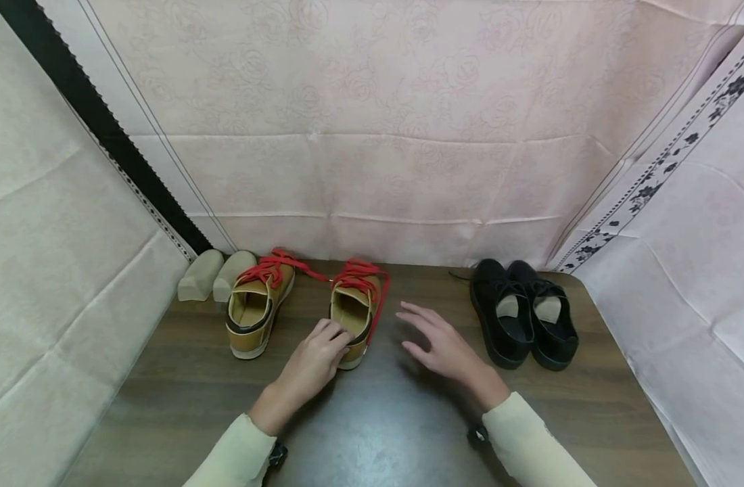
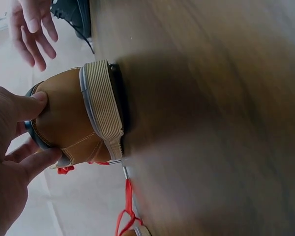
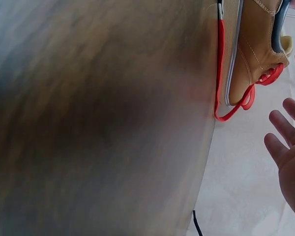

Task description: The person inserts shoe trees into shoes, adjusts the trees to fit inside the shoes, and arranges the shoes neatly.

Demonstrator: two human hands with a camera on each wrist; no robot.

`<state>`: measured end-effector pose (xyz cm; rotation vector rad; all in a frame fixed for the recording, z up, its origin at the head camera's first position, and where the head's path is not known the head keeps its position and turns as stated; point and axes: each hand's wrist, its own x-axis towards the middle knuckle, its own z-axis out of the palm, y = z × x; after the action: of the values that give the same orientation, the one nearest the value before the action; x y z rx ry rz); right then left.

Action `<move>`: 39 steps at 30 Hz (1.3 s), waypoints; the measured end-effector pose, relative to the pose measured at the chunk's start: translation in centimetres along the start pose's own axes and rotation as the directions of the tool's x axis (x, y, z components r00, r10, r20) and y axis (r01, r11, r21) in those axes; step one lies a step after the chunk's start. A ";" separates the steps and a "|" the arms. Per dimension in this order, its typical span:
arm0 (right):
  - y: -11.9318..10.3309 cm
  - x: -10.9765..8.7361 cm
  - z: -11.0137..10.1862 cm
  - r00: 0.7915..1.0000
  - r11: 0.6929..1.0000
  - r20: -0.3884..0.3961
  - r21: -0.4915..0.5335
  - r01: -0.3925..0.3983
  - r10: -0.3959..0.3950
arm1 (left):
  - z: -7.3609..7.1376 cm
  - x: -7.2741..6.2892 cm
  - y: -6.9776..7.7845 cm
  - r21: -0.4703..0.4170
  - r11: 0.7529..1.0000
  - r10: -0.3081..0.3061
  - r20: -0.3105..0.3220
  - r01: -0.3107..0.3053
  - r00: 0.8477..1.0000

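on the bench, left to right: two pale blocks; one tan shoe, red-laced; the left hand, pinching the heel of the other tan shoe; the right hand, fingers spread, apart from it; black shoes.

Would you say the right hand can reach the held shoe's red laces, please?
Probably yes: the right hand is empty, nothing stands between it and the red laces, and the left hand grips the shoe's heel.
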<state>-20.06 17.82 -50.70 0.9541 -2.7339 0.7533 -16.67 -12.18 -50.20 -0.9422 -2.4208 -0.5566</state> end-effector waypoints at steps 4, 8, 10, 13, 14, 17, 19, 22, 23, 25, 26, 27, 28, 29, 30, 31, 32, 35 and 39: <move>0.3 -0.5 -0.2 1.000 1.000 0.009 0.000 -0.024 0.024 | 0.3 0.3 0.5 0.003 1.000 0.009 0.007 -0.009 1.000; 0.8 -0.9 -0.4 0.999 0.999 0.010 0.003 -0.032 0.032 | 0.6 0.7 1.1 0.009 1.000 0.021 0.004 -0.022 1.000; 1.0 -1.1 -0.5 0.999 1.000 0.010 0.002 -0.031 0.031 | 0.7 0.9 1.4 0.017 0.999 0.027 0.006 -0.028 1.000; 1.2 -1.3 -0.7 1.000 1.000 0.006 -0.008 -0.028 0.028 | 0.9 1.2 1.8 0.028 0.999 0.037 0.015 -0.038 0.999; 1.2 -1.4 -0.8 1.000 1.000 0.004 -0.013 -0.027 0.027 | 0.9 1.3 1.9 0.031 0.999 0.038 0.020 -0.039 0.999; 1.5 -1.5 -1.0 1.000 1.000 -0.008 -0.020 -0.023 0.023 | 1.1 1.6 2.2 0.038 0.999 0.036 0.030 -0.037 0.999; 1.7 -1.6 -1.1 1.000 1.000 -0.014 -0.020 -0.021 0.021 | 1.2 1.8 2.4 0.040 0.999 0.032 0.033 -0.033 0.999; 2.0 -1.7 -1.2 0.999 0.999 -0.017 -0.021 -0.028 0.027 | 1.5 2.1 2.7 0.040 0.999 0.031 0.039 -0.033 0.999; 2.1 -1.7 -1.3 0.999 0.999 -0.017 -0.021 -0.033 0.033 | 1.6 2.1 2.8 0.042 0.999 0.033 0.042 -0.035 0.999; 2.2 -1.8 -1.4 0.999 0.999 -0.019 -0.020 -0.037 0.037 | 1.8 2.3 2.9 0.045 0.998 0.042 0.048 -0.044 0.998; 2.2 -1.8 -1.5 0.999 0.999 -0.018 -0.022 -0.042 0.041 | 1.9 2.4 3.0 0.046 0.998 0.047 0.050 -0.049 0.998; 2.2 -1.8 -1.5 0.999 0.999 -0.020 -0.022 -0.044 0.043 | 2.0 2.5 3.1 0.049 0.997 0.051 0.051 -0.053 0.997; 2.2 -1.7 -1.6 0.999 0.999 -0.019 -0.021 -0.045 0.044 | 2.0 2.6 3.2 0.051 0.997 0.056 0.050 -0.058 0.997; 2.2 -1.7 -1.6 0.999 0.999 -0.019 -0.022 -0.045 0.044 | 2.1 2.7 3.3 0.055 0.996 0.061 0.050 -0.064 0.997; 2.2 -1.7 -1.7 0.999 0.999 -0.021 -0.020 -0.042 0.042 | 2.2 2.7 3.5 0.057 0.996 0.066 0.048 -0.069 0.997; 2.1 -1.7 -1.8 0.999 0.999 -0.022 -0.019 -0.044 0.043 | 2.3 2.8 3.6 0.060 0.996 0.070 0.046 -0.073 0.996; 2.1 -1.7 -1.8 0.999 0.999 -0.025 -0.018 -0.039 0.038 | 2.3 2.9 3.7 0.063 0.995 0.073 0.048 -0.076 0.996; 2.1 -1.7 -2.0 0.999 0.999 -0.034 -0.014 -0.038 0.038 | 2.6 3.1 4.1 0.073 0.994 0.079 0.055 -0.082 0.995; 2.1 -1.8 -2.2 0.998 0.999 -0.042 -0.005 -0.049 0.048 | 2.9 3.5 4.6 0.077 0.994 0.074 0.069 -0.079 0.995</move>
<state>-20.02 21.27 -50.21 0.8638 -2.7309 0.7631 -16.47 -5.75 -49.69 -1.0303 -2.4340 -0.4042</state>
